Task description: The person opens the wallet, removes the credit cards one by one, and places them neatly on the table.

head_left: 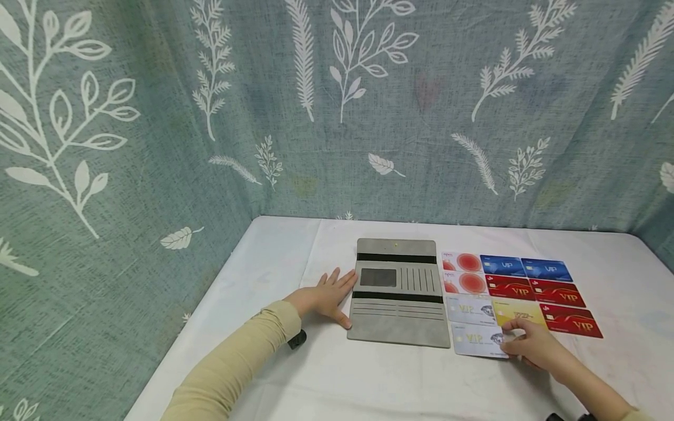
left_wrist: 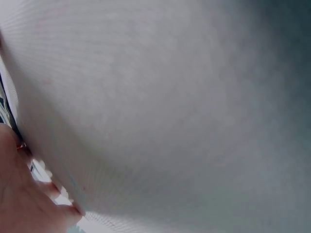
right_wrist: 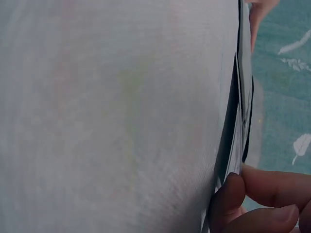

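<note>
A grey long wallet (head_left: 397, 327) lies unfolded on the white-covered table, with black bands, a clear window and card slots. My left hand (head_left: 330, 297) rests with fingers spread at the wallet's left edge. At the near right, my right hand (head_left: 539, 349) pinches the right end of a white VIP card (head_left: 476, 340) between thumb and fingers. In the right wrist view the card (right_wrist: 235, 145) shows edge-on, tilted up from the cloth at the pinched end. Just behind it lie another white VIP card (head_left: 468, 309) and a gold card (head_left: 518, 313), partly covered by my fingertips.
Further cards lie in rows right of the wallet: two with red circles (head_left: 467, 262), two blue VIP cards (head_left: 502, 265) and three red VIP cards (head_left: 571, 320). A leaf-patterned curtain (head_left: 368, 146) hangs behind and left of the table (head_left: 368, 386).
</note>
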Motion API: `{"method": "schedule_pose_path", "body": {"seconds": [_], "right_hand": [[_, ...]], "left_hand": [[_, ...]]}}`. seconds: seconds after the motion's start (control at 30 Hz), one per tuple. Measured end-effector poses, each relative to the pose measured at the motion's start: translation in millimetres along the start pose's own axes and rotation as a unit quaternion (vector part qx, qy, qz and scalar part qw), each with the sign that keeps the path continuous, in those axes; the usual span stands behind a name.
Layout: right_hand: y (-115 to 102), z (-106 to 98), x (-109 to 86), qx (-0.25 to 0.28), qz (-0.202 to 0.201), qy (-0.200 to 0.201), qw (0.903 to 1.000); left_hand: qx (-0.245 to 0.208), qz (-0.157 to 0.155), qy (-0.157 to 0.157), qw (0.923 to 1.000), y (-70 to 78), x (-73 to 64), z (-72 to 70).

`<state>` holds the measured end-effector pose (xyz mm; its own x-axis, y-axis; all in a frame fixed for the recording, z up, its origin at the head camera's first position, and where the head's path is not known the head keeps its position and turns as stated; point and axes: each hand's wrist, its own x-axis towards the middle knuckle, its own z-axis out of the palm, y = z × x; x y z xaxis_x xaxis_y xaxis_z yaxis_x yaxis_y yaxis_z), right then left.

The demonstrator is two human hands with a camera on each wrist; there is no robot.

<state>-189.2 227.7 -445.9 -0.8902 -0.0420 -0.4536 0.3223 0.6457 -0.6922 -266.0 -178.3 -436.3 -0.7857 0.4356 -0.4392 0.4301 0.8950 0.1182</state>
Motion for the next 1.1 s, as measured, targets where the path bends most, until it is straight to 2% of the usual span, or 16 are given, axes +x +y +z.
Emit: {"method": "schedule_pose_path", "body": {"seconds": [0.17, 0.57, 0.67, 0.83, 0.93, 1.1], "right_hand": [[-6, 3, -1.0, -0.041, -0.010, 0.009, 0.9991], [-9, 5, 3.5, -0.103, -0.027, 0.009, 0.9943], [-10, 6, 2.8, -0.133, -0.046, 0.002, 0.9900], [-14, 11, 0.6, -0.197, -0.088, -0.007, 0.9764], [-16, 12, -0.2, -0.217, -0.095, -0.004, 0.9716], [-16, 11, -0.4, -0.224, -0.100, -0.007, 0.9694]], "left_hand": [[0.001, 0.000, 0.000, 1.0000, 0.2, 0.0, -1.2], [-0.001, 0.005, -0.001, 1.0000, -1.5, 1.2, 0.3], [-0.004, 0.006, 0.001, 1.0000, -2.0, 1.1, 0.9], [-0.006, 0.005, 0.001, 1.0000, -2.0, 0.9, 1.3], [-0.006, 0.005, 0.002, 1.0000, -1.4, 0.5, 0.9], [-0.002, 0.005, 0.001, 1.0000, -0.4, 0.3, 0.3]]}}
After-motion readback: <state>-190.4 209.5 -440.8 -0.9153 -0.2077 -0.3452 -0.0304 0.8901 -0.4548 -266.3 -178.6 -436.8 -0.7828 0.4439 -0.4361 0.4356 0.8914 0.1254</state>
